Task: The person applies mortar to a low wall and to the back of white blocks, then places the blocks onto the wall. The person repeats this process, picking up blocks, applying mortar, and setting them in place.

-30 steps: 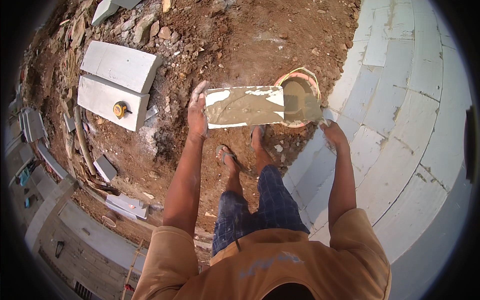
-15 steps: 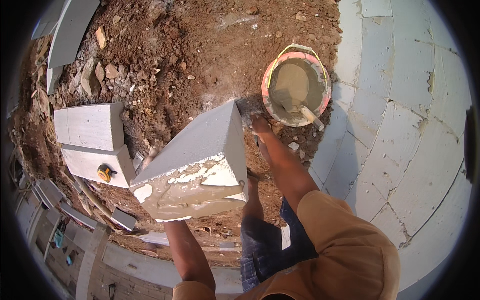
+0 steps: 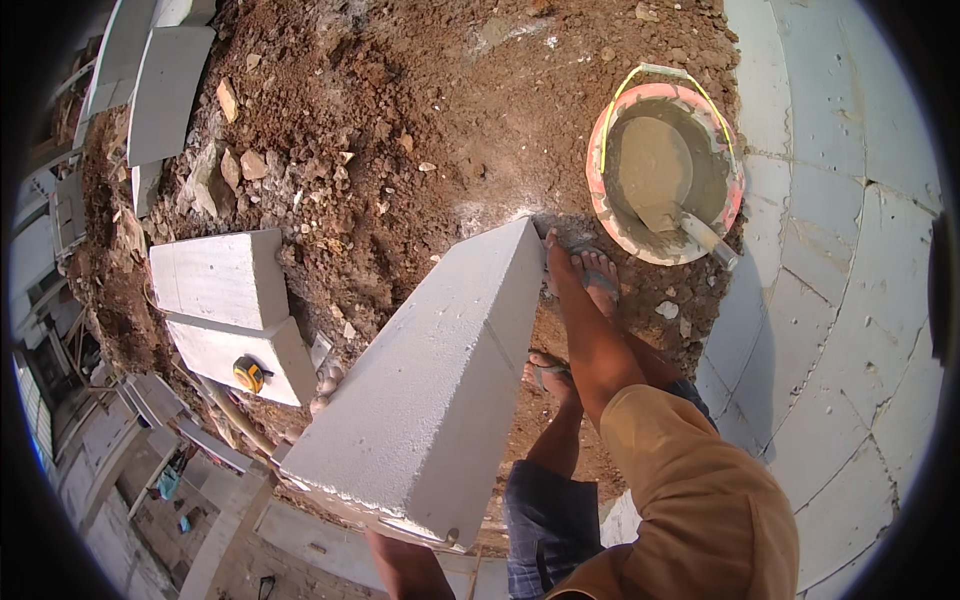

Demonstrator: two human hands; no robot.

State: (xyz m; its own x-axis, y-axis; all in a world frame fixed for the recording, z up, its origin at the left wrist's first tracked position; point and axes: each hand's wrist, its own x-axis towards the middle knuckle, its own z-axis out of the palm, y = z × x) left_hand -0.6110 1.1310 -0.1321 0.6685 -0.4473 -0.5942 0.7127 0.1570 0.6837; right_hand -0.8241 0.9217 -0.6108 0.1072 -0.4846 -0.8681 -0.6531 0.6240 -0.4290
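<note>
A long pale grey lightweight concrete block hangs tilted in front of me, held in both hands. My right hand grips its far end, fingers closed against the edge. Under the near end passes my left forearm; most of my left hand is hidden by the block, and pale fingertips seem to show at its left side. Some mortar shows along the near lower edge. To the right of the far end stands a pinkish bucket of wet grey mortar, a pale-handled tool resting in it.
Two stacked blocks lie on the left, with a yellow and black tape measure on the lower one. A pale block wall runs along the right. Stones litter the brown soil. My sandalled feet stand beside the block.
The block has turned so its mortar-covered near face has swung down and mostly out of sight; its smooth long faces now show. The view has shifted, moving bucket and stacked blocks rightward.
</note>
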